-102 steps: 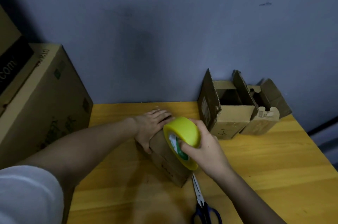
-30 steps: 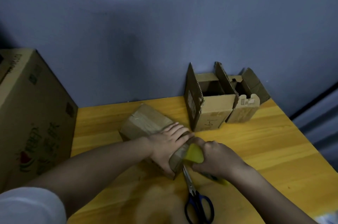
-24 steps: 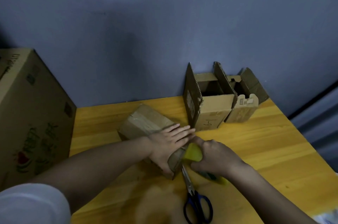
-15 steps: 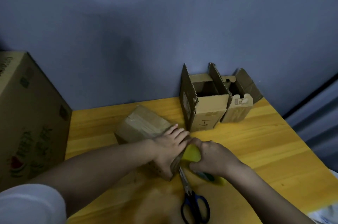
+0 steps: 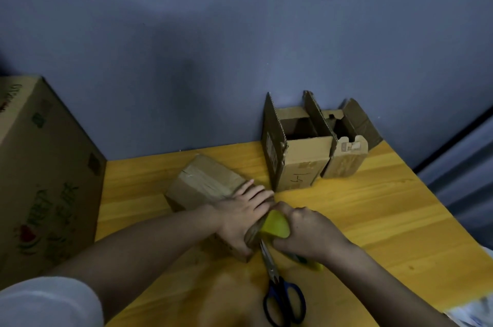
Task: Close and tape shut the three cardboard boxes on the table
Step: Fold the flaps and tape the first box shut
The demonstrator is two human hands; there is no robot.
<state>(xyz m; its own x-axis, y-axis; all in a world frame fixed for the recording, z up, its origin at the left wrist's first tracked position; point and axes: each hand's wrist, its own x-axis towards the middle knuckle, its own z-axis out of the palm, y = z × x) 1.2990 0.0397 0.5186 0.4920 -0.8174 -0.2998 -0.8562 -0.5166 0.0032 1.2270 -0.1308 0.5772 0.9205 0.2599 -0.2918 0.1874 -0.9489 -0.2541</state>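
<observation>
- Yellow wooden counter [image 5: 373, 209] against a dull blue-grey wall, lit dimly.
- Near the middle of the counter lies a small closed cardboard box [image 5: 205, 185] on its side; its long axis runs from about 10 o'clock, far end, to 4 o'clock, near end, toward the person.
- Left hand [image 5: 242, 217] rests flat on top of the box's near end, fingers straight and together, pointing to about 2 o'clock; this grip is spread and pressing, not curled.
- Right hand [image 5: 306, 233] is just beside it at 3 o'clock, fingers curled round a yellow tape roll [image 5: 276, 225] held against the box's near end face; this grip is clamped on the roll.
- Most of the roll is hidden under the right hand; only a yellow wedge and a tip below the wrist show. Whether tape is laid on the box cannot be made out.
- Scissors [image 5: 280, 292] with blue handles lie at 6 o'clock of the hands, blades pointing up under the roll, tips hidden.
- At 1 o'clock two open cardboard boxes [image 5: 304, 164] stand upright side by side against the wall, flaps raised.
- At 9 o'clock a large printed carton [image 5: 45, 174] is cut off by the frame edge.
</observation>
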